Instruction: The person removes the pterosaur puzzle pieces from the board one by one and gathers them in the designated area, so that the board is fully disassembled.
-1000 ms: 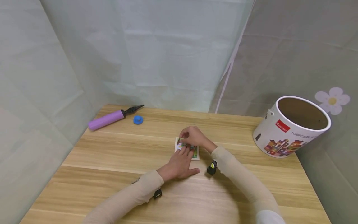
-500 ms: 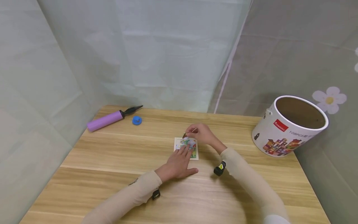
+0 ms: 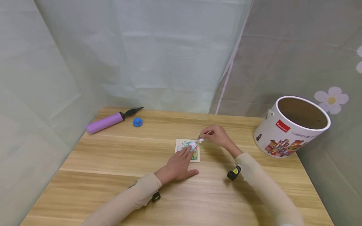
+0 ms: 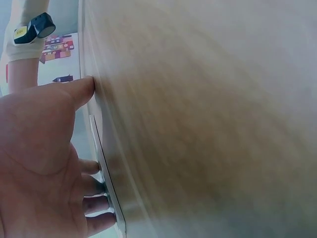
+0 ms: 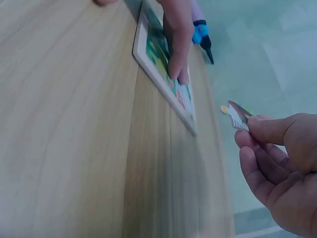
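A small square picture puzzle [image 3: 195, 156] with a pale frame lies on the wooden table, its surface green, white and red where it shows. Across its near part rest the straight fingers of my left hand [image 3: 178, 164], covering some of the picture, with the thumb spread out to the right on the tabletop. Just off the puzzle's far right corner, my right hand [image 3: 217, 137] pinches a small flat puzzle piece [image 5: 237, 118] between thumb and fingers. That piece is held up off the table in the right wrist view and shows white, dark and yellow parts.
At the back left lie a purple hand pump [image 3: 105, 123] with a black nozzle and a blue toy [image 3: 137, 122] with a face. A large white bucket [image 3: 266, 138] printed with blocks stands at the right. Fabric curtains [image 3: 169, 62] hang behind the table.
My right hand has lifted the piece from the puzzle's far left part and carried it right, past the far right corner. The left hand stays on the puzzle.
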Available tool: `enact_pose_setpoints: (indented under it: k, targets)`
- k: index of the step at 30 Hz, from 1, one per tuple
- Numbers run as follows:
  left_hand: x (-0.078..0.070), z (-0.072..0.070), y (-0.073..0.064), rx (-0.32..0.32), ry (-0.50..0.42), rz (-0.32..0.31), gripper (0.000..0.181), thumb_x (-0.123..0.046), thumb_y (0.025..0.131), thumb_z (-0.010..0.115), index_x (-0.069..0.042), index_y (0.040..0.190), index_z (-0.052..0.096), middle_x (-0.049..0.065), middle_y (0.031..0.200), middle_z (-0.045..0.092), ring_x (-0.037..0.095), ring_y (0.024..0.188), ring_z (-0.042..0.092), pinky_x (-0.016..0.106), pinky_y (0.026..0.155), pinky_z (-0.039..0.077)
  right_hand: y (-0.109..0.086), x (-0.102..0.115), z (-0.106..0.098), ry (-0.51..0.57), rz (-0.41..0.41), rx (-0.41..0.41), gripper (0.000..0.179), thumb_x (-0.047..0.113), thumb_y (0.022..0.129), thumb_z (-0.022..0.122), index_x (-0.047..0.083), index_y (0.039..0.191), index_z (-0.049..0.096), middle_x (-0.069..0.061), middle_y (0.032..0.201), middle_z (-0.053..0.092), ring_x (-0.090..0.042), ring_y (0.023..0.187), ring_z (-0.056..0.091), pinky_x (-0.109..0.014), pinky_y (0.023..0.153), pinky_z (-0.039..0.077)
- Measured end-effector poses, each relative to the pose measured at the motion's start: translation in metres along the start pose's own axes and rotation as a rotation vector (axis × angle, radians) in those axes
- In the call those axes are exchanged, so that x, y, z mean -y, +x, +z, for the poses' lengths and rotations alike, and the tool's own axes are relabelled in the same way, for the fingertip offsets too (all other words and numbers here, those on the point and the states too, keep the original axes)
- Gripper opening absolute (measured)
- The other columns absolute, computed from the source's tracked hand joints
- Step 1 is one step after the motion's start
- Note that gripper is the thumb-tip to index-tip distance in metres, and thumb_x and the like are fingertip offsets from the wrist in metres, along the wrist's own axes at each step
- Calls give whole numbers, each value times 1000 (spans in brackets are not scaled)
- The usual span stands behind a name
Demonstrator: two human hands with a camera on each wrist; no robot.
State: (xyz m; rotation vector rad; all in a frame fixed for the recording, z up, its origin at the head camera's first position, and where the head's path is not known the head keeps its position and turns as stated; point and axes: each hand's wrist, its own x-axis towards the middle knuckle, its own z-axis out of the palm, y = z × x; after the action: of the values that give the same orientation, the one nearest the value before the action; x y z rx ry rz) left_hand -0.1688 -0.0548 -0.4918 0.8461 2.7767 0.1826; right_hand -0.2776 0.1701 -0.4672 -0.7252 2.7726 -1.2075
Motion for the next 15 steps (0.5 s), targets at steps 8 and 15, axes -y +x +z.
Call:
enact_pose_setpoints:
  k: [8,15]
  targets:
    - [2,2,1,-3,2,1,91,-66,99,49,-3,161,26,16,170,18,32,156,21,47,124,25,-7,-13,-7,-9,34,-2,9,11,93,75,8,99,82,-5,98,79,-22,94,72,-42,85,60]
    - [3,4,2,-30,15,18,91,-66,99,49,-3,161,27,17,169,21,32,155,24,47,123,28,-11,-22,-9,-17,29,11,8,8,93,75,7,97,81,-8,101,79,-25,95,72,-43,84,60]
